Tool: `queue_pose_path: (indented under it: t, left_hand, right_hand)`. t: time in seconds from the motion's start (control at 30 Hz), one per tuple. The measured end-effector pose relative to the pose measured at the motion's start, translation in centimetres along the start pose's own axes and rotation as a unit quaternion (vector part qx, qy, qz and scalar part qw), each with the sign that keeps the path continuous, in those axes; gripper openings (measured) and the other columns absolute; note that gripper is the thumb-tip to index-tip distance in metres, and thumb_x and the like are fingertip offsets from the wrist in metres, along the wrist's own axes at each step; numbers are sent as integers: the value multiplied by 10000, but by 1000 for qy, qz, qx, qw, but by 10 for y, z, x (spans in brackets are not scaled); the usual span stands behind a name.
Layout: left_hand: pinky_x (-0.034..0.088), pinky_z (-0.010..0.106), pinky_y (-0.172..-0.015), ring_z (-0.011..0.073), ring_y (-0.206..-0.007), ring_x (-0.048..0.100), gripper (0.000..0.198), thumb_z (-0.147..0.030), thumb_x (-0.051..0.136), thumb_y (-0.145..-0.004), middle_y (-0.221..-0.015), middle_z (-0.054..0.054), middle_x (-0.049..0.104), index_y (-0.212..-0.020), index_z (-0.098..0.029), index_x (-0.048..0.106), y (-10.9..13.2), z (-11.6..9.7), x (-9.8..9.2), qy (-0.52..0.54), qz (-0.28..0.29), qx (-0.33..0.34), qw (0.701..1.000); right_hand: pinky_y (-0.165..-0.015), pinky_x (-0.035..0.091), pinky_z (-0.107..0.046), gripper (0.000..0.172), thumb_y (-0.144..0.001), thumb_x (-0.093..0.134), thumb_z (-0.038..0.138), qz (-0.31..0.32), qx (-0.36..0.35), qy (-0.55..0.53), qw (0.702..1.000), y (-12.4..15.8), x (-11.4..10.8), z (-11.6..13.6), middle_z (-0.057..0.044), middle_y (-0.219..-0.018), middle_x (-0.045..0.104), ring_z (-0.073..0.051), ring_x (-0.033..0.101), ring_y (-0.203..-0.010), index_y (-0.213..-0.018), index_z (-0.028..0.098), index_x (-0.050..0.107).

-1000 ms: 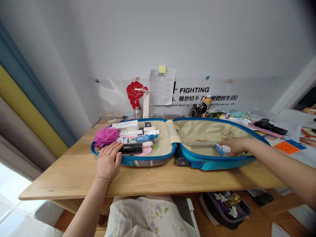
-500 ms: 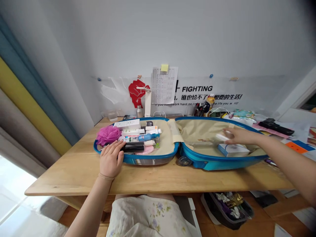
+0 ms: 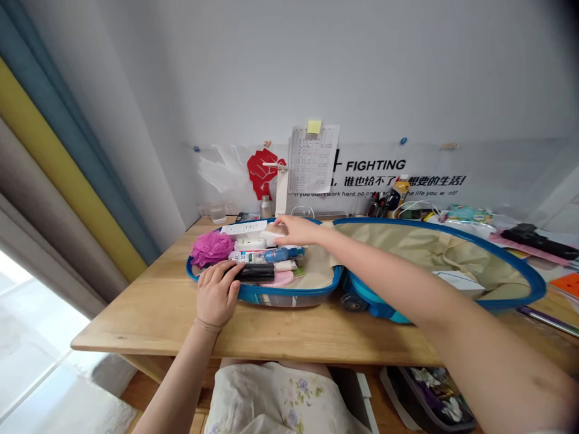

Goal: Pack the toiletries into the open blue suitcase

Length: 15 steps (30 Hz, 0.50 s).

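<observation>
A small blue suitcase (image 3: 289,295) lies open on the wooden desk (image 3: 149,301). Its left half holds a pink bath pouf (image 3: 211,248), several tubes and bottles (image 3: 266,255) and a black case (image 3: 256,273). My left hand (image 3: 218,294) rests on the near left rim, fingers lying on the black case. My right hand (image 3: 295,229) reaches across to the back of the left half, fingers closed on a small white tube among the toiletries. In the beige-lined right half (image 3: 434,250) lies a white and blue box (image 3: 459,281).
Curtains hang at the left. On the wall are a red fist sticker, a printed sheet (image 3: 312,159) and a "FIGHTING" banner. Bottles, pens and cables crowd the desk's back edge; black and orange items lie at far right. A bin (image 3: 434,398) of odds and ends sits under the desk.
My right hand left the box in the right half and swung left across the suitcase, carrying a small white item to the toiletries. My left hand stayed put. The camera turned left.
</observation>
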<state>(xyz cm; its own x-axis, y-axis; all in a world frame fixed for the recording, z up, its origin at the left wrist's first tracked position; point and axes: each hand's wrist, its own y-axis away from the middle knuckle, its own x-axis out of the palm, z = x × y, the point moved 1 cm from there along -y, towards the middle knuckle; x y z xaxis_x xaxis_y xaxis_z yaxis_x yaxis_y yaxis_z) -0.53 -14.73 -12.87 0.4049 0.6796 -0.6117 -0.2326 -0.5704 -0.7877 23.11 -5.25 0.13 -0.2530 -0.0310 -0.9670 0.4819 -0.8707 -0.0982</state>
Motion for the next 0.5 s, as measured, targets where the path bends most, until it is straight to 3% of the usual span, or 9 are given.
queue_pose_path:
  t: [0.1, 0.27, 0.43, 0.5]
  left_hand:
    - [374, 415, -951, 262, -1106, 555, 446, -382, 308, -980, -1180, 91, 658, -1221, -233, 652, 0, 0, 0, -2, -4, -2, 1000]
    - [374, 410, -956, 263, -1127, 548, 446, -378, 308, -983, -1187, 96, 657, -1213, -219, 656, 0, -1, 0, 1, -8, 1, 1000]
    - [368, 412, -973, 260, -1138, 541, 449, -386, 302, -984, -1192, 90, 655, -1224, -231, 649, 1, 0, 1, 7, 3, -11, 1000]
    - [368, 411, -977, 259, -1140, 539, 452, -388, 300, -984, -1191, 88, 655, -1223, -233, 650, 2, 0, 1, 7, 4, -13, 1000]
  right_hand:
    - [-917, 469, -358, 552, -763, 621, 518, -9, 17, 14, 1000, -26, 23, 36, -146, -1245, 610, -280, 599, -1117, -1182, 166, 549]
    - [-976, 445, -445, 694, -764, 599, 600, -16, 29, 32, 999, -46, 55, 70, -238, -1340, 509, -370, 520, -1231, -1238, 100, 514]
    - [-935, 474, -431, 705, -868, 419, 648, 11, 24, 23, 999, -55, 56, 65, -241, -1374, 482, -335, 586, -1158, -1305, 99, 486]
    - [-923, 483, -379, 685, -846, 490, 639, 37, -11, 17, 999, -57, 50, 56, -199, -1367, 512, -288, 614, -1120, -1309, 135, 507]
